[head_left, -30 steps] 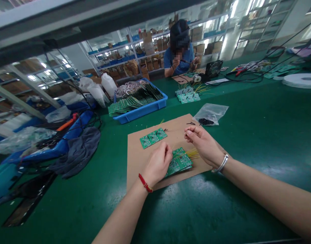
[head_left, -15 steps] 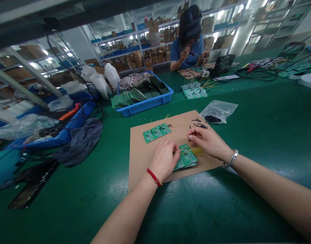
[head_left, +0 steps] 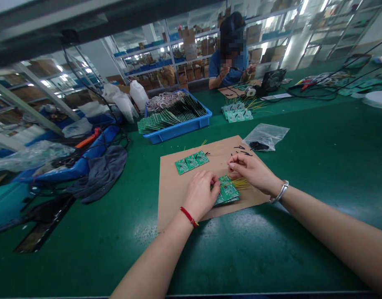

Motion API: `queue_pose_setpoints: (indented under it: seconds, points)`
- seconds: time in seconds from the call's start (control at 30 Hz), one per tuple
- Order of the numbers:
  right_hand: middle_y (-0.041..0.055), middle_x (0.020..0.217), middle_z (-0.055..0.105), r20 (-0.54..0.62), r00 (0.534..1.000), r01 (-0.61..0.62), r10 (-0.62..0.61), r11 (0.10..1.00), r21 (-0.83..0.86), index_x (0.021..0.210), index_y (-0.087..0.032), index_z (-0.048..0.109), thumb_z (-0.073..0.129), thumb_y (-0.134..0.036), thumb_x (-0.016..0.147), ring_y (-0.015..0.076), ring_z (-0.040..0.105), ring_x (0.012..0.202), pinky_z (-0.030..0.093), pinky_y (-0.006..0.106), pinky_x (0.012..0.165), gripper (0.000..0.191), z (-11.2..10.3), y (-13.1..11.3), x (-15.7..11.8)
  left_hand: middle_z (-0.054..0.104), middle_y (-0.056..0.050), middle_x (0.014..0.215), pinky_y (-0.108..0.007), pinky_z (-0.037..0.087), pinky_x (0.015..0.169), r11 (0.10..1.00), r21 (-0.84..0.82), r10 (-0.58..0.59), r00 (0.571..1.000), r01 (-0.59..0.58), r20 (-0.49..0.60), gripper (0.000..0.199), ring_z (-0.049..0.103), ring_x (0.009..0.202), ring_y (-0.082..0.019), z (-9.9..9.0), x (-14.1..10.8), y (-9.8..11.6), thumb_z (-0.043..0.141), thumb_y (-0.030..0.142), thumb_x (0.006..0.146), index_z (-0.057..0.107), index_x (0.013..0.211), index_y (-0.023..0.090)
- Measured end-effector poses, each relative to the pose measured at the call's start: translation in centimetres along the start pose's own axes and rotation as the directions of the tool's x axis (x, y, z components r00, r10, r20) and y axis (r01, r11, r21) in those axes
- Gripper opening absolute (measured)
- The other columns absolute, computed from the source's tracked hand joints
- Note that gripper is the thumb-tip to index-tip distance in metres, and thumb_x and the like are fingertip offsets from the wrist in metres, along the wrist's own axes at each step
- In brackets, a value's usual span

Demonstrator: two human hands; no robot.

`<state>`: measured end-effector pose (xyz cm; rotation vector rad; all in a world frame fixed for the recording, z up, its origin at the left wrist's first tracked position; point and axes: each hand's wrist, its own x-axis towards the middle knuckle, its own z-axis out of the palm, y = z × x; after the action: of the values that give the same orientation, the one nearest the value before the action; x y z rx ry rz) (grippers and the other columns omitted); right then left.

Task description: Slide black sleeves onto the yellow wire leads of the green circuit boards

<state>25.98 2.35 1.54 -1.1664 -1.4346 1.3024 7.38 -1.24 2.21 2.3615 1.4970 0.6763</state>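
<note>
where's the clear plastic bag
In the head view, the clear bag lies right of centre, by the far right corner of the cardboard, beyond the right hand.

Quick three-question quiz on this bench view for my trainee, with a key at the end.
1. Which hand has the red bracelet at its wrist?
2. True or false: the blue tray stands off the cardboard sheet, on the green table.
3. Fill in: the thin wires at the stacked boards are ____ in colour.

Key: 1. The left hand. 2. True. 3. Yellow.
</note>
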Motion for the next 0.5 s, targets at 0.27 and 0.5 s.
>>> queue_pose_setpoints:
  seconds: [0.27,0.5]
  points:
    - [-0.0004,0.077,0.058,0.012,0.999,0.03,-0.033,0.983,0.18,0.084,-0.019,0.054,0.066,-0.037,0.078,0.0121,0.059,0.075,0.053,0.034,0.079,0.022,1.1,-1.1,-0.9,0.061,-0.002,0.081,-0.03,0.042,0.076,0.999,-0.043,0.018,1.0,-0.018,0.001,0.011,0.056,0.083,-0.018,0.0,-0.1,-0.1,0.055,0.023,0.087,0.063,0.092,0.018]
    - [0.0006,0.077,0.057,-0.048,0.997,0.059,-0.056,0.997,0.048,0.082,-0.018,0.057,0.068,-0.037,0.075,0.013,0.057,0.073,0.052,0.035,0.076,0.023,0.2,-0.8,-0.4,0.062,-0.001,0.081,-0.029,0.043,0.074,0.997,-0.077,0.004,1.0,-0.004,-0.005,0.007,0.056,0.082,-0.017,0.0,-0.1,0.0,0.059,0.023,0.085,0.062,0.089,0.018]
